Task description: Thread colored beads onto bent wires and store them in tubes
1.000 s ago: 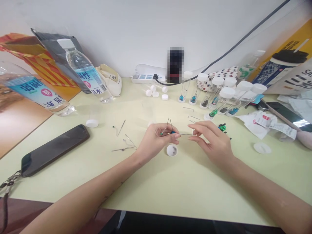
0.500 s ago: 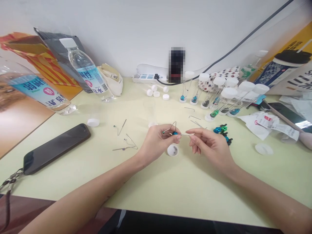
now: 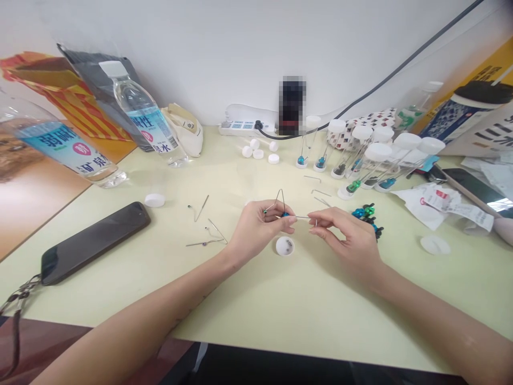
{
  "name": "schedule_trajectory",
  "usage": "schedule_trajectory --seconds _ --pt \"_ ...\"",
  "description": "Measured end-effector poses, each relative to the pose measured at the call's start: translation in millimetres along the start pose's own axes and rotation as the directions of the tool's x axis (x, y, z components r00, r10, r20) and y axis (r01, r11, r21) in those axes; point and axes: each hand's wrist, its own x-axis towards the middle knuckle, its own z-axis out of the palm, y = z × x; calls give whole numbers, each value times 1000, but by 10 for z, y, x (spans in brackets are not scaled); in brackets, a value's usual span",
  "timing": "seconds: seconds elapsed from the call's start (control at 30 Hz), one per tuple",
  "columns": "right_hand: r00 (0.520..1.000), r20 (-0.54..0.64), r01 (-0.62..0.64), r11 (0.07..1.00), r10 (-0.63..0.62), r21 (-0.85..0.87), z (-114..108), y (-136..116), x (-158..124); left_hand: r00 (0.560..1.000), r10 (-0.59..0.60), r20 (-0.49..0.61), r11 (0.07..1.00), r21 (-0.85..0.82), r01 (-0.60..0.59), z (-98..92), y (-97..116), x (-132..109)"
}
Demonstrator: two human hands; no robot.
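Observation:
My left hand [image 3: 262, 227] pinches a small blue metal part [image 3: 285, 215] between thumb and fingers. A bent metal wire [image 3: 282, 198] rises from the part in a peak, with a small green end near my knuckles. From the blue part a thin hex key [image 3: 302, 217] runs across to my right hand [image 3: 347, 232]. The right thumb and index finger are closed about its short bent end. Whether its tip sits inside the blue part is hidden by my left fingers. Below the hands lies a white cap [image 3: 285, 246] with small dark bits in it.
Bent wire pieces [image 3: 206, 243] lie left of my hands, and loose hex keys [image 3: 320, 193] lie beyond. Blue, green and black parts [image 3: 366, 213] are piled at right. Capped clear tubes [image 3: 354, 187] stand behind. A phone [image 3: 96, 240] and water bottles [image 3: 146, 123] are at left.
The right fingers have loosened and shifted along the hex key, so its short bent end now shows. The left hand has moved slightly left and up with the blue part.

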Motion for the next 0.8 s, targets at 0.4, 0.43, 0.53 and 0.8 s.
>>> schedule_trajectory --seconds 0.4,0.43,0.53,0.8 --pt "981 124 -161 982 149 97 -44 -19 -6 996 -24 83 998 61 19 63 -77 -30" --pt "976 130 -191 973 175 126 -46 -27 -4 996 -22 86 998 59 16 70 -84 -34" --pt "963 158 -244 952 217 183 -39 -30 -5 996 -24 88 998 60 19 72 -91 -38" --pt "995 -24 90 989 -93 -115 -15 60 15 996 -76 42 995 -57 79 -23 -15 30"
